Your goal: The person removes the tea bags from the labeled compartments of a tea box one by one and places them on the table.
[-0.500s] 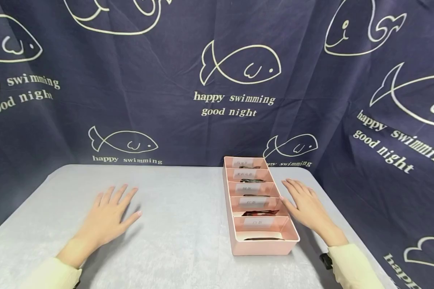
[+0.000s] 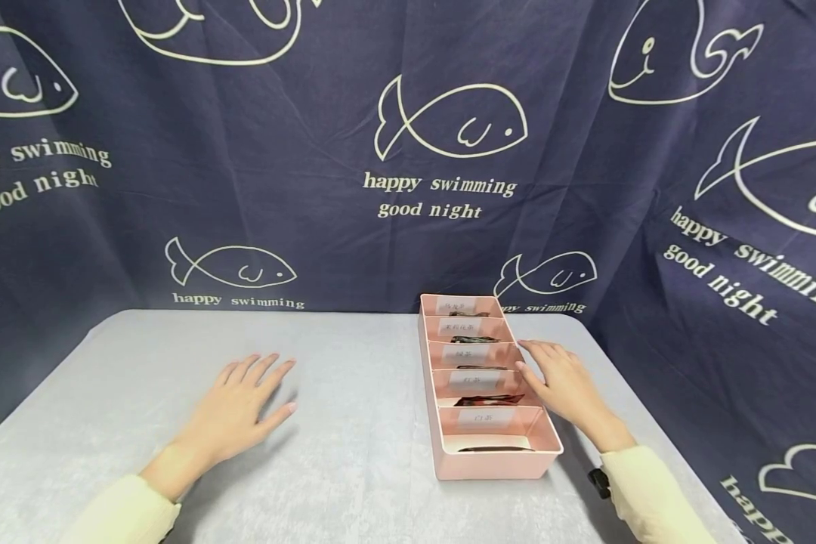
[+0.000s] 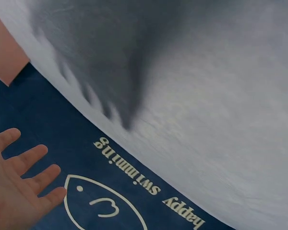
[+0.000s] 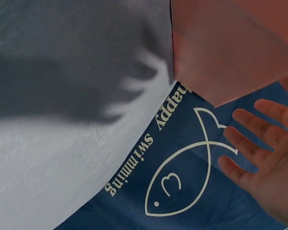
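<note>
A long pink divided box stands right of centre on the table, with a paper label on the back wall of each compartment. Flat dark packets lie inside, among them a red packet in the second compartment from the front. Beside the box's right side is my right hand, fingertips at the rim and fingers spread. My left hand hovers over the table to the left of the box, fingers spread and holding nothing. In the left wrist view, fingers show at the lower left; a corner of the box appears at the upper left.
A pale grey cloth covers the table. Behind and to the right hangs a dark blue curtain printed with white fish and lettering. The box's far end comes close to the curtain.
My left hand has moved right toward the box. The right hand has shifted slightly left, bringing its fingertips to the box's right rim. The box has stayed in place.
</note>
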{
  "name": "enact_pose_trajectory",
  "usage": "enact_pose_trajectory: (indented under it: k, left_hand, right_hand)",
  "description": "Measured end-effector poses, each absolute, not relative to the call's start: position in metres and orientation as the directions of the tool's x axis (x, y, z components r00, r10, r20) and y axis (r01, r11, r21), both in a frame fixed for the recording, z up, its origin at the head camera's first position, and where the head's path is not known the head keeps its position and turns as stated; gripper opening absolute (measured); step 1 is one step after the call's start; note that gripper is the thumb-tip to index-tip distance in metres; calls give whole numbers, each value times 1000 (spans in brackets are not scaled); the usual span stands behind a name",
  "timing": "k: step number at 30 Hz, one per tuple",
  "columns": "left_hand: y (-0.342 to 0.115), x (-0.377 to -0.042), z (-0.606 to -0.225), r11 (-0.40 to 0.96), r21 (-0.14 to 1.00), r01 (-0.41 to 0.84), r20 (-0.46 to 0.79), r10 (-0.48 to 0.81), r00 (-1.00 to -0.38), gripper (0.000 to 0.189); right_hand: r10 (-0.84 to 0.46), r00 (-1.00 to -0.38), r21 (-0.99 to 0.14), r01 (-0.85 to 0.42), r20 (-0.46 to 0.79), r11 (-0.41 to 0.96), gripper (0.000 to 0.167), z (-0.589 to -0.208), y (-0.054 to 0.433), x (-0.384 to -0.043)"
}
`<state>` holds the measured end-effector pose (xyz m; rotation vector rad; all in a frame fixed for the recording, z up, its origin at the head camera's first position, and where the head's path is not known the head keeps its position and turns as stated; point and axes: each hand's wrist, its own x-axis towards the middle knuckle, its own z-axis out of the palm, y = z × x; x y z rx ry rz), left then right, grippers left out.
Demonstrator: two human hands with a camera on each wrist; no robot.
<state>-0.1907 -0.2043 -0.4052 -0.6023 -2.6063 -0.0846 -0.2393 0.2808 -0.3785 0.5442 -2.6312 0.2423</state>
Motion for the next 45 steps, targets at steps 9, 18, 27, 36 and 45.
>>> enact_pose_trajectory:
  k: [9,18,27,36,45]
  left_hand:
    - [-185,-195,-407,856,-63,513,467,479,-743,60]
    - [-163,-198,-401,809,-73,583,481,540,-690,55]
    - [-140,-201,-393,763,-74,642,470,594,-652,50]
    - [-115,-203,-390,709,-98,699,471,652,-595,42]
    - [-89,-201,-384,632,-151,760,471,722,-507,37]
  right_hand:
    - [-333,-823,-100,-421,459,902,35,-385,279,-244]
    - [-333,-828,-107,-420,451,901,35,-388,277,-246]
    - [-321,-833,-155,-427,451,891,34,-390,275,-247]
    - [-322,-829,-152,-429,457,890,34,-392,275,-249]
    - [-316,-832,-156,-425,456,892,35,-392,275,-248]
